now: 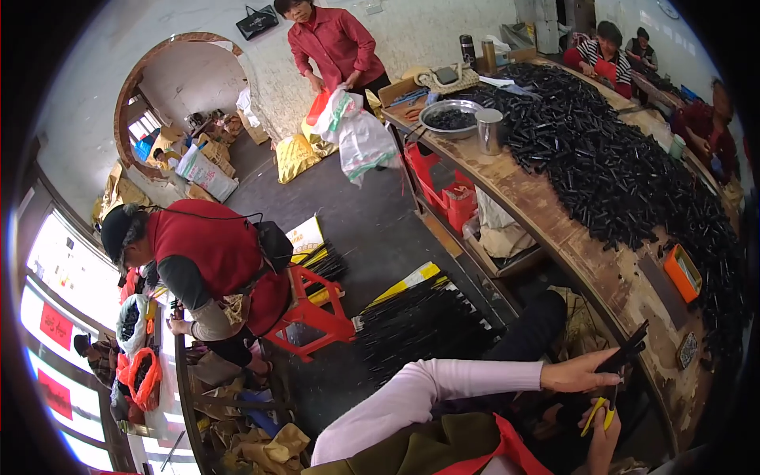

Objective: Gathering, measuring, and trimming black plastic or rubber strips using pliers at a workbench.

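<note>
My left hand (pixel 580 372), at the end of a pale lilac sleeve, is closed on some thin black strips (pixel 625 348) that stick out past the table's near edge. Just below it, my right hand (pixel 605 445) grips yellow-handled pliers (pixel 599 412). Their jaws are close to the lower end of the black strips, and I cannot make out whether they touch. A large heap of small black pieces (pixel 586 150) covers the far side of the wooden table (pixel 586 245) beside my hands.
On the table are an orange box (pixel 682 273), a metal bowl (pixel 450 119) and a steel canister (pixel 489 133). Long black strips (pixel 419 328) lie on the floor. A co-worker in red (pixel 210 257) sits on a red stool (pixel 313 317); another person (pixel 332 47) stands holding a white sack (pixel 360 142).
</note>
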Demonstrator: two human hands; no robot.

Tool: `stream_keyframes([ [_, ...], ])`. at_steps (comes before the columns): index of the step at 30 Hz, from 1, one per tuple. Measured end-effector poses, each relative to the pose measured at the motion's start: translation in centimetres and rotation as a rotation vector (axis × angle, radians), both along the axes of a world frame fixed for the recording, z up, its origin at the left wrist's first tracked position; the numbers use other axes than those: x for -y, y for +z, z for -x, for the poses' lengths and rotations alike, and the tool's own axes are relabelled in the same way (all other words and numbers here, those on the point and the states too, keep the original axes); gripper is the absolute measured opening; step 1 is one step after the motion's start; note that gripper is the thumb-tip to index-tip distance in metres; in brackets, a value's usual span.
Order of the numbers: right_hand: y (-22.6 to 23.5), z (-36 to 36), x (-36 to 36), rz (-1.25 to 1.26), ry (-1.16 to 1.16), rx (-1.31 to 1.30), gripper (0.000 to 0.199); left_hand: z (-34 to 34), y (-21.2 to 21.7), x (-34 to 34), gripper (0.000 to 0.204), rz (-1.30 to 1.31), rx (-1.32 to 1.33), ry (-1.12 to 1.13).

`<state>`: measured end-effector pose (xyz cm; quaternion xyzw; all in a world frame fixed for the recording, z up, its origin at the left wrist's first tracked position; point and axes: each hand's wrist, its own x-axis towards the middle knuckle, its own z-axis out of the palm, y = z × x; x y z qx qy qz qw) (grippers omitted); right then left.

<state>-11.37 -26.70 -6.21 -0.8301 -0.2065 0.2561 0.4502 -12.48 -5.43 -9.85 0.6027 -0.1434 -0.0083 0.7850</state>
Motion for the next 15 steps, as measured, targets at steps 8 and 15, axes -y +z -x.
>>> stream_keyframes([
  [8,1.0,-3.6,-2.6,-0.191,0.195,0.108,0.033,0.5,1.8,-3.2,0.028,-0.062,-0.247,0.103],
  [15,-1.2,-2.0,0.2,-0.217,0.150,0.170,0.037,0.2,0.6,-1.0,0.032,0.151,-0.180,-0.106],
])
